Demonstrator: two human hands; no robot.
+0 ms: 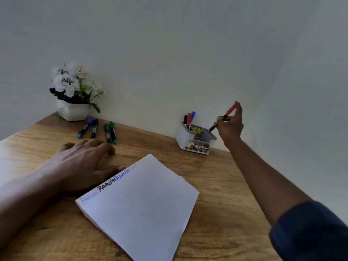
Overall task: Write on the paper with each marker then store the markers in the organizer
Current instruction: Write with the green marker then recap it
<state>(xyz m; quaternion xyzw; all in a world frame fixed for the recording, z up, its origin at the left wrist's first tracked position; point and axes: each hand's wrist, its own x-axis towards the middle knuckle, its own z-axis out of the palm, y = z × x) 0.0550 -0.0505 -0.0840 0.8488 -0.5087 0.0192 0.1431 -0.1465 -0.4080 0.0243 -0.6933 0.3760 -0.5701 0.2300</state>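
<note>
The right hand [230, 127] is raised above the far right part of the desk [216, 176], its fingers and thumb pinching a red marker [227, 114] around the middle of the barrel. The marker is tilted, its red cap up by the fingertips and its dark lower end pointing down toward the right side of the organizer [183, 137], just above the rim and not yet inside. The organizer is a small white and grey box with several compartments, standing close to the wall, and its back left compartment holds three upright markers [189, 118], one black, one red and one blue. The left hand [84, 161] lies palm down on the desk with its fingers relaxed and loosely spread, gripping nothing, its thumb beside the top edge of the paper [143, 210]. The paper lies at an angle in front of the person, with a row of words in pale, black and blue ink along its upper edge. Beyond the left hand four markers lie on the desk: a blue marker [85, 128], a black marker [94, 129] and two green markers [107, 133] side by side, their near ends just beside the fingertips; whether they touch I cannot tell. A white pot of white flowers [72, 111] stands in the far left corner
</note>
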